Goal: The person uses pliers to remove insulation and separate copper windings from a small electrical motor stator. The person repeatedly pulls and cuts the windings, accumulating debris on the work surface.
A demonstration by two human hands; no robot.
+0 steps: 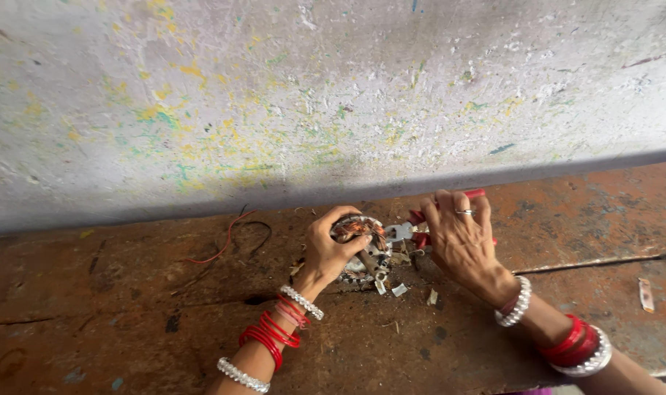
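Rust-brown wood makes the worktable [128, 322], which is stained and scratched, and it stands against a pale wall [333, 95] with small spots of yellow and green paint. Near the middle of the table edge by the wall, the left hand [329, 252] is clenched around a round motor stator [362, 245]. This is a ring of grey metal with copper wire windings inside. The fingers wrap over its top and left side, and the thumb presses on the front. The stator rests on the table, a little tilted.

Just beside it, on the right, the right hand [461, 238] grips a tool with red handles [420, 227]. The fingers are closed over the handles, and one red end shows above the knuckles. The metal tip of the tool points to the stator, but it is not clear whether it touches.

Small white scraps [400, 290] lie on the table below the stator. A thin red wire [227, 241] curls on the table well to the left. Both wrists carry red and white bangles.
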